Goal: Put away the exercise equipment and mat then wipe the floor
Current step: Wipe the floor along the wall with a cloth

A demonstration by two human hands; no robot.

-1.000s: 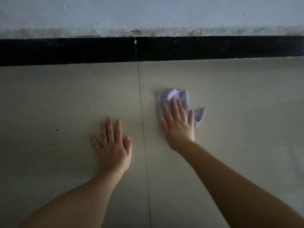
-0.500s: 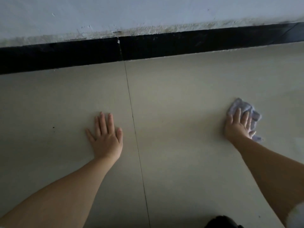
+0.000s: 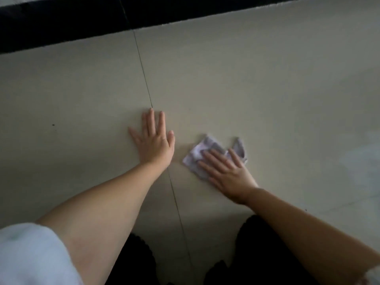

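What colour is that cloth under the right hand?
Pale lilac-grey cloth; head view, the only one, shows it.

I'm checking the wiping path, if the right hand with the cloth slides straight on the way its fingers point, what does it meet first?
The right hand points up-left, roughly toward the left hand, flat on the floor. That hand looks first in line, though it might pass just beyond its fingertips.

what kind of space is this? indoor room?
Probably an indoor room, seen at floor level beside a wall: large pale beige floor tiles with a thin dark grout line, and a black skirting strip along the far edge. The right hand presses a crumpled pale cloth flat.
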